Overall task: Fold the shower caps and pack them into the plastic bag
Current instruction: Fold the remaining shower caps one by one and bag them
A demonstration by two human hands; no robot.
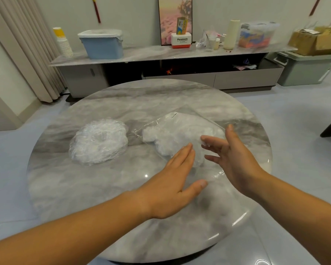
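Left hand (172, 180) and right hand (235, 155), both open-fingered, at the plastic bag (196, 119); its slick film may slide, spilling the packed caps (170, 138).

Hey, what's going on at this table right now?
A person is partway through packing shower caps. The left hand and right hand are both open over the near end of the plastic bag, which already holds some crumpled white material. A bundle of clear shower caps lies untouched to the bag's left on the round marble table.
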